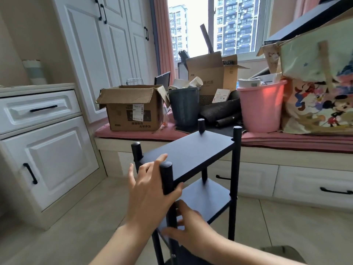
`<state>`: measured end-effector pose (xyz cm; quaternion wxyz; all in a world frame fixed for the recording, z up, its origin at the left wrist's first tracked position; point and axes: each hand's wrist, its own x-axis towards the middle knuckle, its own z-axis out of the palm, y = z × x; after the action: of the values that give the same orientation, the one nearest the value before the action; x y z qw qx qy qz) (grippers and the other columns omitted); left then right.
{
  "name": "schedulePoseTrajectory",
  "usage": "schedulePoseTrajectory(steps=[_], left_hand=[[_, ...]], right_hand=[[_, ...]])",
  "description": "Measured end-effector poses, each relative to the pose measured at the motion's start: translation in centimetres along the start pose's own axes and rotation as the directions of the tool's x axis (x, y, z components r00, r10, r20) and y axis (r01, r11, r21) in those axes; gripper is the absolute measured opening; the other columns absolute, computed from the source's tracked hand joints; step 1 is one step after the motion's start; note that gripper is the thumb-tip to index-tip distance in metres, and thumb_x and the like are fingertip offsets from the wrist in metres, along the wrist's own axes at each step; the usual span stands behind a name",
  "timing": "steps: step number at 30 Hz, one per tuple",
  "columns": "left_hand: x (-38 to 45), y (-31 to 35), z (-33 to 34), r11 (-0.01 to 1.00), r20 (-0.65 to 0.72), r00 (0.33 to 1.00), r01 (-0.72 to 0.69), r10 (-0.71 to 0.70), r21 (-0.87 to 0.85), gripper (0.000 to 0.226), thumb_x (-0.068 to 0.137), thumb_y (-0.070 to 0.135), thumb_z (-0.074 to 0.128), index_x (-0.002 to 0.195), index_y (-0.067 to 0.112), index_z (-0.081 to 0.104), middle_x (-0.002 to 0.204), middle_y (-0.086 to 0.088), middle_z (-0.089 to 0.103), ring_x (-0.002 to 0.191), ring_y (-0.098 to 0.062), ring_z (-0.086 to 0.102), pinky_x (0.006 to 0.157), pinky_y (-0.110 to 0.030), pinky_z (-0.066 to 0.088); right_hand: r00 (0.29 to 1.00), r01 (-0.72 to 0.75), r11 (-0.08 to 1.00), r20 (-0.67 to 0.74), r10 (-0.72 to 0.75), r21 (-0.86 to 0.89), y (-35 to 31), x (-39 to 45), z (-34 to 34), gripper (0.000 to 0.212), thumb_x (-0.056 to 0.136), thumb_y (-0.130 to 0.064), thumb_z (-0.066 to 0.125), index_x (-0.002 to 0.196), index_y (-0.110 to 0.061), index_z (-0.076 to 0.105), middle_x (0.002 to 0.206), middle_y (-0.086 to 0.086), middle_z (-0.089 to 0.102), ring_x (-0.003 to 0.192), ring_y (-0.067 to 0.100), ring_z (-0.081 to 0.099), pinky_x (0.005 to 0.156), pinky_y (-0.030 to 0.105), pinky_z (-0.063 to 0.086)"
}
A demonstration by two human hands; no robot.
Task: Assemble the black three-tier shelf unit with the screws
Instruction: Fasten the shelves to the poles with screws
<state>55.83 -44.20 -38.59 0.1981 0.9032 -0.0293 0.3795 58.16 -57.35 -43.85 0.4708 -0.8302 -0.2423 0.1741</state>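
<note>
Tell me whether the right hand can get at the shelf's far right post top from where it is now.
Probably yes. The right hand rests low at the near post by the middle shelf, holding nothing, and nothing stands between it and the far right post top; it would just have to lift and stretch.

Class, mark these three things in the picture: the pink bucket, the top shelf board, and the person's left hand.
pink bucket [261, 109], head view, front wall.
top shelf board [193, 150], head view, bare middle of its surface.
left hand [150, 190], head view, back of the hand.
</note>
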Motion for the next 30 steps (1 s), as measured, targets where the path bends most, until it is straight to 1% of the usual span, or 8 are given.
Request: schedulePoseTrajectory(steps=[3,5,7,10,15,18,25,30], left_hand=[[0.2,1.3,1.0,0.999,0.000,1.000,-0.027,0.027,-0.032,0.079,0.072,0.039,0.085,0.140,0.015,0.053,0.127,-0.001,0.066,0.130,-0.019,0.055,0.124,-0.045,0.005],[0.6,1.6,1.4,0.996,0.033,0.997,-0.068,0.070,-0.062,0.077,0.073,0.043,0.084,0.138,0.014,0.055,0.136,-0.001,0.062,0.139,-0.016,0.046,0.125,-0.047,0.009],[0.9,1.7,1.7,0.984,0.107,0.979,-0.168,0.174,-0.059,0.075,0.078,0.057,0.073,0.137,0.013,0.058,0.142,0.003,0.058,0.145,-0.011,0.033,0.126,-0.042,0.007],[1.4,1.9,2.1,0.949,0.205,0.930,-0.315,0.306,0.010,0.086,0.079,0.074,0.048,0.140,0.015,0.058,0.148,0.005,0.051,0.147,-0.013,0.026,0.124,-0.040,0.008],[1.6,4.9,3.8,0.922,0.213,0.911,-0.378,0.354,0.085,0.083,0.080,0.079,0.045,0.134,0.020,0.063,0.142,0.004,0.058,0.141,-0.023,0.044,0.118,-0.057,0.026],[1.4,7.4,5.2,0.925,0.169,0.939,-0.328,0.298,0.191,0.080,0.079,0.078,0.043,0.121,0.017,0.072,0.130,0.001,0.068,0.129,-0.026,0.058,0.113,-0.065,0.032],[1.1,11.4,8.1,0.912,0.112,0.948,-0.317,0.298,0.258,0.084,0.079,0.078,0.043,0.119,0.010,0.073,0.126,-0.005,0.069,0.124,-0.027,0.062,0.110,-0.058,0.039],[1.0,12.9,9.4,0.907,0.065,0.949,-0.314,0.309,0.281,0.081,0.081,0.074,0.049,0.118,0.005,0.073,0.125,-0.010,0.070,0.121,-0.029,0.064,0.105,-0.050,0.049]], right_hand=[[0.997,0.050,0.995,-0.059,-0.055,-0.090,1.0,-0.1,-1.2,0.043,0.096,-0.030,0.060,0.136,-0.032,0.043,0.122,-0.006,0.062,0.104,0.015,0.063,0.096,0.035,0.052],[0.995,0.092,0.989,-0.035,-0.097,-0.113,1.6,-0.5,-2.3,0.046,0.098,-0.027,0.057,0.140,-0.035,0.040,0.121,-0.007,0.064,0.096,0.012,0.065,0.094,0.031,0.052],[0.994,0.106,0.988,-0.009,-0.108,-0.108,2.2,-1.0,-3.5,0.048,0.098,-0.024,0.057,0.141,-0.033,0.040,0.121,-0.007,0.065,0.091,0.010,0.065,0.088,0.027,0.053],[0.994,0.108,0.990,0.021,-0.107,-0.094,3.4,-1.7,-5.5,0.038,0.098,-0.023,0.059,0.134,-0.024,0.049,0.121,-0.002,0.066,0.105,0.013,0.065,0.090,0.033,0.055],[0.994,0.099,0.995,0.037,-0.099,-0.001,5.3,-3.7,-9.0,0.021,0.097,-0.017,0.057,0.113,-0.030,0.056,0.115,-0.011,0.067,0.108,0.010,0.066,0.090,0.030,0.056],[0.996,0.089,0.996,0.027,-0.090,0.028,6.3,-5.0,-10.8,0.032,0.099,-0.013,0.052,0.103,-0.045,0.053,0.107,-0.019,0.067,0.106,0.010,0.066,0.090,0.037,0.057],[0.996,0.081,0.994,-0.052,-0.077,0.074,9.0,-7.2,-13.5,0.036,0.101,-0.010,0.050,0.132,-0.026,0.047,0.126,-0.008,0.064,0.104,0.000,0.065,0.086,0.022,0.055],[0.980,0.129,0.991,-0.157,-0.122,0.031,10.2,-7.9,-14.4,0.032,0.098,-0.009,0.055,0.121,-0.031,0.053,0.103,-0.027,0.062,0.086,-0.004,0.065,0.077,0.014,0.049]])
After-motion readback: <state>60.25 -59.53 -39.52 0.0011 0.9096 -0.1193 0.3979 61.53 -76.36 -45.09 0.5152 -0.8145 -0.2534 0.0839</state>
